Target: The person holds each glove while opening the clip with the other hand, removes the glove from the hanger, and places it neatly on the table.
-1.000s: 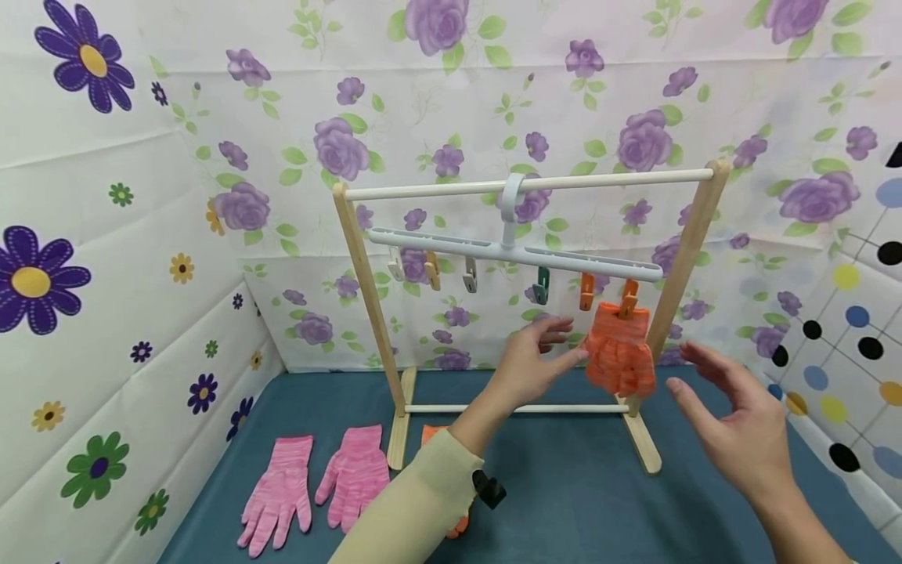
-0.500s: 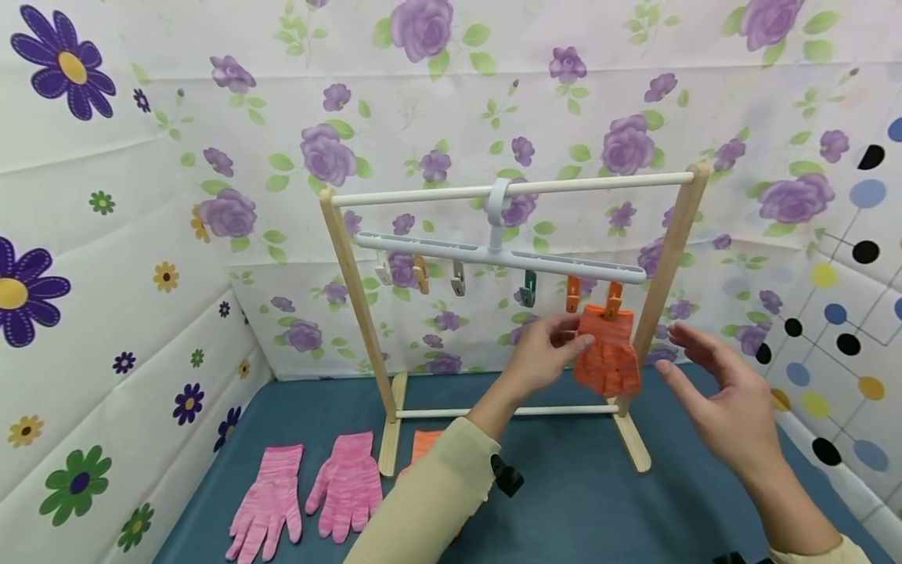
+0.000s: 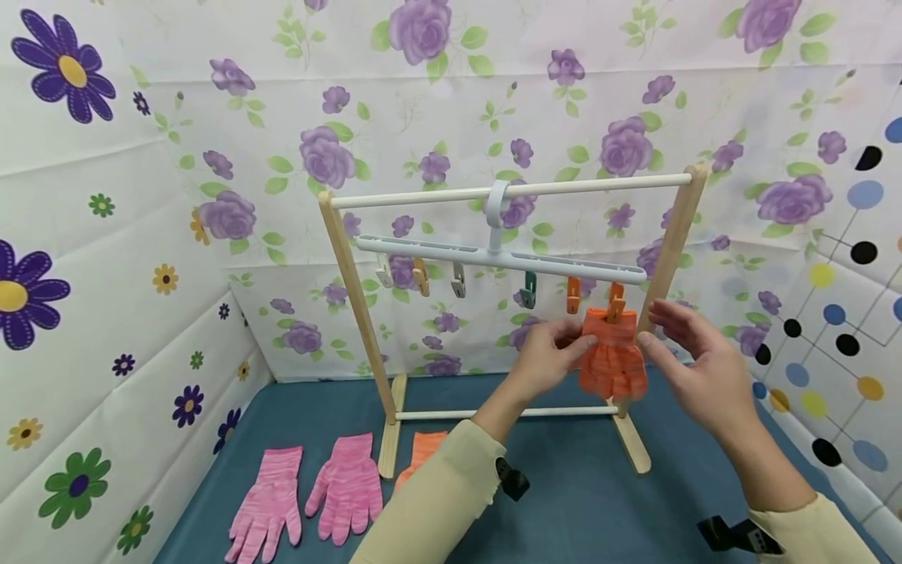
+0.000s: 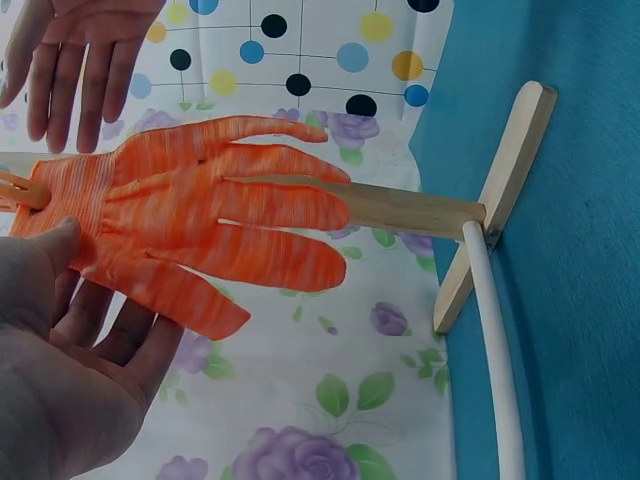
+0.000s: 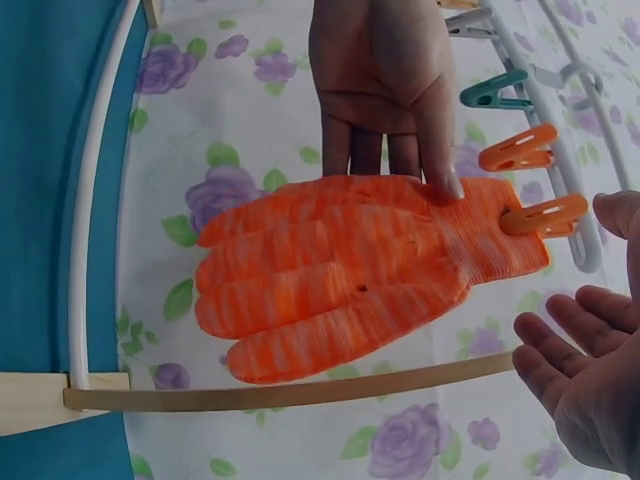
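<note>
An orange knit glove [image 3: 611,360] hangs by its cuff from an orange clothespin [image 5: 546,215] at the right end of a pale grey hanger [image 3: 451,251]. My left hand [image 3: 541,362] pinches the glove's edge near the cuff, thumb in front and fingers behind, as the left wrist view [image 4: 70,380] shows. On the glove's other side is my right hand [image 3: 698,372], fingers loosely extended and holding nothing; in the right wrist view a small gap separates it from the cuff. Beside the glove hangs another orange clothespin [image 5: 515,150] with nothing in it.
The hanger hooks over the white top rod [image 3: 599,185] of a wooden-legged rack. White, yellow, grey and green clothespins [image 3: 528,290] hang along it. Two pink gloves [image 3: 347,489] lie on the blue table at left, beside another orange glove [image 3: 426,448] partly behind my left sleeve.
My left hand has moved right and taken hold of the hanging glove's edge. My right hand has come left, closer to the glove. The head view has shifted slightly.
</note>
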Demonstrator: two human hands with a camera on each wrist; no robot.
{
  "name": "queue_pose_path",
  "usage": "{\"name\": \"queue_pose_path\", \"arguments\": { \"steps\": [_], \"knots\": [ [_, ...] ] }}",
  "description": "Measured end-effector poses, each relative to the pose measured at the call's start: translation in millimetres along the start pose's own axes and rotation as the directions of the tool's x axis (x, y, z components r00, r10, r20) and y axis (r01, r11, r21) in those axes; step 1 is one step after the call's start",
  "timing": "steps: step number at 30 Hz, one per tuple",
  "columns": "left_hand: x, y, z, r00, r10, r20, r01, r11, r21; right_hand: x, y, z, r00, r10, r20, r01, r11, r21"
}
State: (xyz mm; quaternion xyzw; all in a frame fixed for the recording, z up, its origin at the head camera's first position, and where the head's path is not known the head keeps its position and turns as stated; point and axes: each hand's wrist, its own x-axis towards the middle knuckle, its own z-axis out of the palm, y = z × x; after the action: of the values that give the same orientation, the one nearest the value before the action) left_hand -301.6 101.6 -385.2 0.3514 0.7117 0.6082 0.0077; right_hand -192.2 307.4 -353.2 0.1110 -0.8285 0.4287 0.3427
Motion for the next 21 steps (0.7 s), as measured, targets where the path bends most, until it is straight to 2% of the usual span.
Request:
{"name": "queue_pose_path", "arguments": {
  "steps": [6, 15, 21],
  "knots": [
    [-3.1, -1.1, -0.7, 1.0, -0.001, -0.004, 0.001, 0.999, 0.044, 8.1, -3.6, 4.7, 0.999, 0.019, 0.045, -0.022, 0.998, 0.054],
    [-7.0, -0.7, -0.5, 1.0, -0.007, 0.014, 0.007, 1.0, 0.027, 18.1, -10.1, 13.1, 0.992, 0.054, 0.115, -0.065, 0.993, 0.099],
    [-9.6, 3.0, -0.7, 1.0, 0.008, 0.026, -0.008, 1.0, 0.013, 22.7, -11.8, 19.3, 0.989, 0.075, 0.124, -0.092, 0.985, 0.144]
  ]
}}
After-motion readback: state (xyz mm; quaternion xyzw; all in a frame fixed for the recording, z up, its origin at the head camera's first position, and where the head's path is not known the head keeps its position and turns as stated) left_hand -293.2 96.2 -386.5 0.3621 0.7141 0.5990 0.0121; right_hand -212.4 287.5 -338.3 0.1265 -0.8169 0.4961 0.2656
